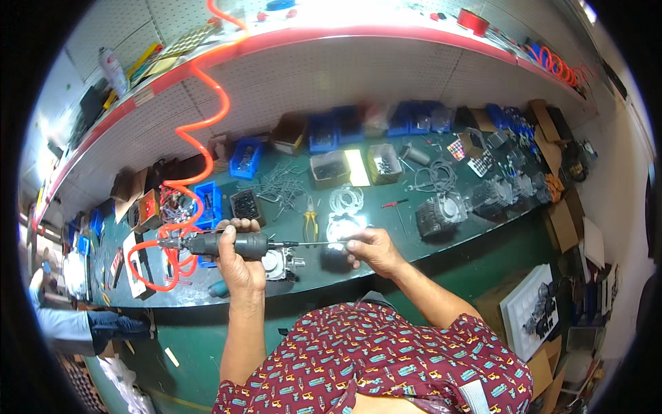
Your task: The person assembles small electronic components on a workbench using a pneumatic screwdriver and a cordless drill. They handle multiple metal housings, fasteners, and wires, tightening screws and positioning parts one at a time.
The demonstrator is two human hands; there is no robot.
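Note:
A dark air screwdriver (200, 244) lies level across my view above the bench edge, its long thin bit (314, 243) pointing right. My left hand (241, 272) is wrapped round its body. At the bit's tip, the fingers of my right hand (374, 252) are pinched together; whatever small piece is between them is hidden. An orange coiled air hose (183, 129) comes down to the tool's rear end. Partly below the screwdriver, a grey metal housing (278, 265) sits near the bench's front edge. Yellow-handled pliers (311, 224) lie beyond the bit, beside clear ring-shaped parts (346, 200).
Blue bins (245, 157) and boxes of small parts line the back of the green bench (372, 255). A red T-handle key (395, 204) and finned metal housings (441, 212) are to the right. A red-edged shelf (386, 32) overhangs. Another person's leg (121, 326) shows at left.

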